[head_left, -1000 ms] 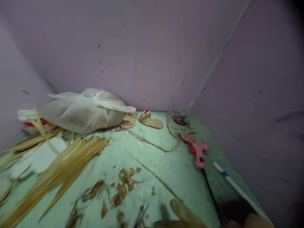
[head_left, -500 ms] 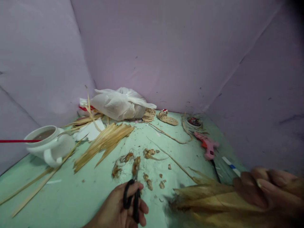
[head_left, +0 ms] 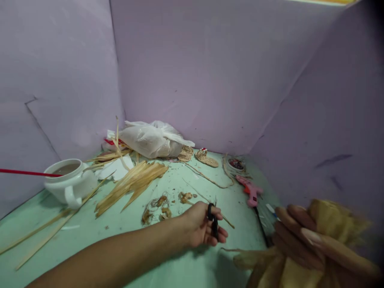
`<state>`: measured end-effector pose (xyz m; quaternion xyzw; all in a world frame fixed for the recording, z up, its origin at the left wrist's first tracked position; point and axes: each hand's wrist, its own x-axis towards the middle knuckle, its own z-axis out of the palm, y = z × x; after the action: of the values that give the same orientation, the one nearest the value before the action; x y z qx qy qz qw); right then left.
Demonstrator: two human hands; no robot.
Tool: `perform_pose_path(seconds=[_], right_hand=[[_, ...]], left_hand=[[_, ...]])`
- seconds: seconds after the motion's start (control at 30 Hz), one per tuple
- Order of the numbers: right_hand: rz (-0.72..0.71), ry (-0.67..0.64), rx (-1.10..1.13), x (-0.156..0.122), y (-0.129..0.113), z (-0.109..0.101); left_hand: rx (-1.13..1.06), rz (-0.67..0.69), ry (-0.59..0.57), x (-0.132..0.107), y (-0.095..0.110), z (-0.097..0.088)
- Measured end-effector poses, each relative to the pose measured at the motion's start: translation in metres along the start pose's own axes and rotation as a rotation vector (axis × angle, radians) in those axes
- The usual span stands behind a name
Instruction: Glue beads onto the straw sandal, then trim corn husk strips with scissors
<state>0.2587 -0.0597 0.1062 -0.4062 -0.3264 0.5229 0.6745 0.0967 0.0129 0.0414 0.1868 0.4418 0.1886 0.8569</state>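
Observation:
My left hand (head_left: 205, 226) reaches over the middle of the table from the lower left. Its fingers are through and around the black handles of small scissors (head_left: 214, 224), whose blades point away from me and hardly show. At the lower right, my right hand (head_left: 312, 236) is closed round a bunch of dry tan husks (head_left: 300, 274), with a crumpled part sticking out above the fingers. Some blur covers this hand and the husks. Left of the scissors lie brown husk scraps (head_left: 163, 214) with stringy fibres, and a thin dry strand (head_left: 228, 222) runs behind the left hand.
Flattened husks (head_left: 135, 184) lie left of centre. A white cup (head_left: 70, 188) with brownish liquid and a red stick stands at far left. Behind are a white plastic bag (head_left: 153, 138) and small woven slippers (head_left: 207, 159). A pink glue gun (head_left: 251, 193) lies to the right. Walls enclose the table.
My left hand has moved right with the scissors, away from the brown scraps. The husks in my right hand have turned and bunched up, and that hand has shifted slightly left. The view has tilted up.

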Motion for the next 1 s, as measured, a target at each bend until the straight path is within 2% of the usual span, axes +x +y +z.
perform_pose_path(seconds=[0.07, 0.13, 0.2, 0.27, 0.3, 0.33, 0.4, 0.47, 0.53, 0.6, 0.7, 0.8, 0.83, 0.9, 1.0], right_hand=[[0.114, -0.065, 0.046, -0.002, 0.000, 0.003], [0.160, -0.098, 0.067, -0.001, -0.001, 0.005], [0.167, -0.106, 0.080, 0.000, 0.000, 0.006], [0.174, -0.107, 0.096, 0.001, 0.003, 0.006], [0.182, -0.106, 0.098, 0.001, 0.005, 0.006], [0.196, -0.102, 0.094, 0.002, 0.008, 0.006], [0.241, -0.068, 0.048, 0.003, 0.016, 0.005], [0.299, 0.003, -0.078, 0.005, 0.023, 0.008], [0.312, 0.047, -0.273, 0.010, 0.026, 0.015], [0.256, 0.050, -0.505, 0.019, 0.023, 0.030], [0.116, 0.005, -0.916, 0.044, 0.012, 0.062], [-0.038, -0.130, -1.337, 0.084, 0.013, 0.101], [-0.070, -0.164, -1.467, 0.098, 0.020, 0.115], [-0.026, -0.164, -1.542, 0.126, 0.044, 0.140], [0.093, -0.200, -1.568, 0.156, 0.097, 0.168]], left_hand=[[-0.028, -0.008, 0.002, 0.008, 0.002, -0.004], [-0.086, 0.040, 0.041, 0.000, -0.007, -0.013], [-0.138, 0.091, 0.102, -0.023, -0.022, -0.025], [-0.255, 0.205, 0.245, -0.052, -0.037, -0.036], [-0.294, 0.210, 0.281, -0.066, -0.044, -0.040], [-0.329, 0.204, 0.287, -0.079, -0.051, -0.044], [-0.339, 0.135, 0.215, -0.096, -0.060, -0.048], [-0.273, 0.060, 0.132, -0.101, -0.064, -0.051], [-0.145, 0.083, 0.105, -0.098, -0.061, -0.055], [0.024, 0.232, 0.129, -0.091, -0.055, -0.061], [0.232, 0.554, 0.215, -0.085, -0.046, -0.075], [0.285, 0.848, 0.283, -0.084, -0.040, -0.093], [0.282, 0.919, 0.312, -0.084, -0.038, -0.099], [0.273, 1.011, 0.395, -0.084, -0.034, -0.110], [0.273, 1.066, 0.512, -0.081, -0.025, -0.121]])
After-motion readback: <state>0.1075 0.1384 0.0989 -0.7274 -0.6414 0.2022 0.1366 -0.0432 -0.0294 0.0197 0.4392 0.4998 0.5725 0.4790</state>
